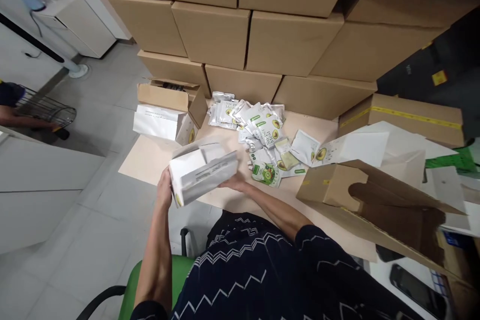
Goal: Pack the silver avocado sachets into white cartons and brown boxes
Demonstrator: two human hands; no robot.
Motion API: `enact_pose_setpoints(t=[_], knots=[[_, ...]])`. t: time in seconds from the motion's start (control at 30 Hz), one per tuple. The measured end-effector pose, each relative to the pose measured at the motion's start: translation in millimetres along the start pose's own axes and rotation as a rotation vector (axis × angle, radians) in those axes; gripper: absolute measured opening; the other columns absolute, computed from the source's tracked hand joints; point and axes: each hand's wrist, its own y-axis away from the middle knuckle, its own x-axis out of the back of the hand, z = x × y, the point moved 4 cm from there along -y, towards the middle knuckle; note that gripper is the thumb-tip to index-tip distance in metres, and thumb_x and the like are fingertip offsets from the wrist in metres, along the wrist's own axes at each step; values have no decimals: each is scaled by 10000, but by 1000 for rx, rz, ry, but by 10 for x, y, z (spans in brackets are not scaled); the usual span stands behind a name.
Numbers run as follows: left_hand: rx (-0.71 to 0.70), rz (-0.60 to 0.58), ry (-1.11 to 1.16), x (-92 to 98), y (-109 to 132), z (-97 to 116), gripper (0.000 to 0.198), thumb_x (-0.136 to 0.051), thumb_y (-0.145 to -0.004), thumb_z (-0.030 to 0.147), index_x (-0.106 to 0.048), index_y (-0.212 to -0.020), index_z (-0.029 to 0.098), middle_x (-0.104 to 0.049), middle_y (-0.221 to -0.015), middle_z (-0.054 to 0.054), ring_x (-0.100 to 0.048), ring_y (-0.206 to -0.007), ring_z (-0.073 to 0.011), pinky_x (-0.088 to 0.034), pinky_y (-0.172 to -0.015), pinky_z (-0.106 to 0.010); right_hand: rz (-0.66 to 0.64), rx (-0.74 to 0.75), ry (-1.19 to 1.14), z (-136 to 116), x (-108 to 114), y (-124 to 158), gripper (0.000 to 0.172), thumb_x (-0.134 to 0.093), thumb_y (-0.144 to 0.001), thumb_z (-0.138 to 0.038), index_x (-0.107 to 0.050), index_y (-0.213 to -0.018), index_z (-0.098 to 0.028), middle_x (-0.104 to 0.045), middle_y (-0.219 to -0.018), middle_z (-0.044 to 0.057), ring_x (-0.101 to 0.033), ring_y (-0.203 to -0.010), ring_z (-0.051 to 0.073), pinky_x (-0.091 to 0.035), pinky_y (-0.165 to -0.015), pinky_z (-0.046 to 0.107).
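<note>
A white cardboard box [210,172] with its flaps up is held at the near edge of the table, slightly blurred. My left hand [164,190] grips its left end. At the right end, my right hand [233,181] holds it from the lower side, with the fingers partly hidden behind it. Just beyond lies a heap of silver and white sachets [262,127] printed with avocados. Among them are a green-patterned sachet [265,174] and a pale yellow packet [287,156]. Another white box [156,122] stands at the back left against an open brown carton [163,96].
Stacked brown cartons [213,35] form a wall behind the table [140,160]. An open brown carton [397,215] and white flattened boxes [369,145] crowd the right. A phone-like black device [418,290] lies lower right. A green chair [182,272] is below; another person's arm [22,119] shows far left.
</note>
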Motion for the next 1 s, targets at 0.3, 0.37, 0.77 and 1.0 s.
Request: enact_pose_setpoints(t=[0.3, 0.37, 0.77, 1.0], knots=[[-468, -143, -356, -636, -665, 2301, 593, -282, -1009, 592, -679, -1273, 238, -668, -1293, -96, -543, -1302, -287, -369, -1142, -474, -148, -146, -565, -612, 395, 206, 814, -242, -837, -893, -587, -1144, -223, -707, -1052, 97, -665, -1079, 236, -569, -885, 476], [-499, -118, -357, -776, -763, 2679, 559, -345, -994, 607, -725, -1182, 243, -692, -1204, -95, -575, -1250, -301, -380, -1115, -488, -184, -145, -597, -785, 392, 238, 919, -83, -828, -901, -578, -1178, -210, -698, -1055, 98, -660, -1071, 234, -569, -864, 473], [-755, 43, -522, -607, -677, 4028, 757, -183, -1024, 648, -710, -1216, 140, -559, -808, -21, -616, -1137, -276, -415, -1014, -613, -323, -72, -789, -1728, -43, 561, 931, -64, -861, -853, -481, -1359, -186, -704, -1046, 111, -702, -834, 218, -620, -646, 354], [-924, 117, -483, -87, -459, 4266, 816, -119, -1011, 624, -683, -1242, 82, -527, -858, 1, -595, -1205, -279, -386, -982, -588, -396, -21, -787, -2008, -427, 698, 914, -103, -853, -874, -503, -1322, -198, -691, -1012, 84, -705, -828, 219, -620, -601, 349]])
